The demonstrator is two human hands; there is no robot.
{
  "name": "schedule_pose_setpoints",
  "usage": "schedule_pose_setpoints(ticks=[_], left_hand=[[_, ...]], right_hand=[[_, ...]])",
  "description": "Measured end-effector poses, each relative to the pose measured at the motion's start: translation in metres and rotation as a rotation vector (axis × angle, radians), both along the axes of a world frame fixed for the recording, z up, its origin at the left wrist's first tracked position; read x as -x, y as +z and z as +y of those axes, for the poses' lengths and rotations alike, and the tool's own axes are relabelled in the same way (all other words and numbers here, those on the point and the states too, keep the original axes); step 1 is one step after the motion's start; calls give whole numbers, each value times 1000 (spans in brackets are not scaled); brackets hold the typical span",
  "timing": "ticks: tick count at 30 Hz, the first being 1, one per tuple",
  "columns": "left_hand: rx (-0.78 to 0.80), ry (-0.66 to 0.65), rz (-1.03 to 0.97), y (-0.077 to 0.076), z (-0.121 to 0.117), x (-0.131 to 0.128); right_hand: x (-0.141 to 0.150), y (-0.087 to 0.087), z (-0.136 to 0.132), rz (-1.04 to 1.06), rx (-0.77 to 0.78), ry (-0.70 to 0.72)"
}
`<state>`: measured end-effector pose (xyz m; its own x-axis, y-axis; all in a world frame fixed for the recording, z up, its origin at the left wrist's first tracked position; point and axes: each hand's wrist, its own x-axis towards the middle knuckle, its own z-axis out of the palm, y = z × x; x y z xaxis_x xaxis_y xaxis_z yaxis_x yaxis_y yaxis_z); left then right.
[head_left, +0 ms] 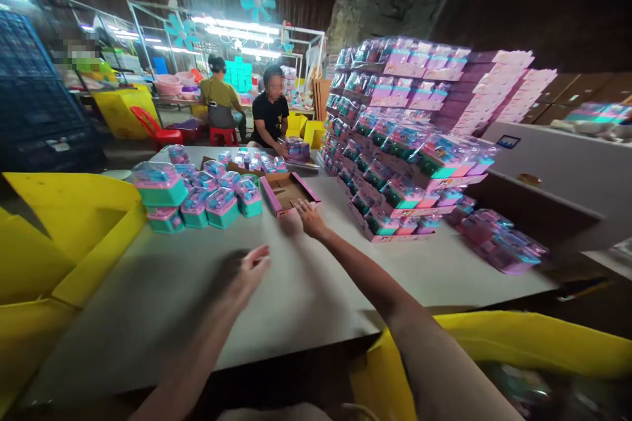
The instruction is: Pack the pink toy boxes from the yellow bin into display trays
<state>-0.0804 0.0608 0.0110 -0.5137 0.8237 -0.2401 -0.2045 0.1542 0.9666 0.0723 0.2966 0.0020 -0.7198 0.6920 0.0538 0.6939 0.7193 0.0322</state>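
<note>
My right hand (310, 218) reaches across the white table, its fingers spread over the near right edge of a shallow pink cardboard tray (285, 194). The tray's brown inside shows nothing in it. Lower and to the left, my left hand (254, 270) hovers over the tabletop, slightly blurred, with thumb and fingers apart and nothing held. Left of the tray stands a cluster of small pink-and-teal plastic boxes (221, 207) with clear wrapping on top. One such box (160, 184) rests on another at the cluster's left end.
Tall stacks of filled trays (395, 145) rise on the right of the table (316, 296). Yellow bins (74, 237) flank its left side and near edge. Across the table a person in black (270, 112) handles boxes. Another person (220, 99) sits farther back.
</note>
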Motion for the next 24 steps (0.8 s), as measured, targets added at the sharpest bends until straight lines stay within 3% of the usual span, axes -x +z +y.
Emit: schedule_pose_setpoints(ticks=[3, 4, 6, 8, 10, 13, 15, 17, 19, 21, 24], left_hand=[[-134, -259, 54, 6, -11, -21], [-171, -269, 68, 5, -18, -19], [-138, -154, 135, -1, -29, 0], [-9, 15, 227, -5, -32, 30], [118, 100, 305, -9, -26, 57], [245, 30, 385, -19, -10, 72], [324, -60, 465, -29, -6, 66], [370, -143, 552, -38, -11, 58], [396, -213, 629, -44, -21, 52], [408, -272, 695, -45, -30, 48], [396, -328, 801, -44, -37, 44]], right_hand=[[24, 18, 21, -22, 20, -29], [29, 23, 23, -29, 26, -13], [33, 26, 16, -44, 35, 49], [27, 18, -11, -61, 56, 138], [13, 2, -55, -80, 100, 237], [-13, -19, -126, -71, 204, 386], [-29, -17, -154, 90, 232, 385], [-46, -6, -157, 330, 199, 156], [-62, 5, -145, 501, 245, -215], [-78, 7, -135, 547, 411, -475], [-94, -7, -138, 624, 808, -603]])
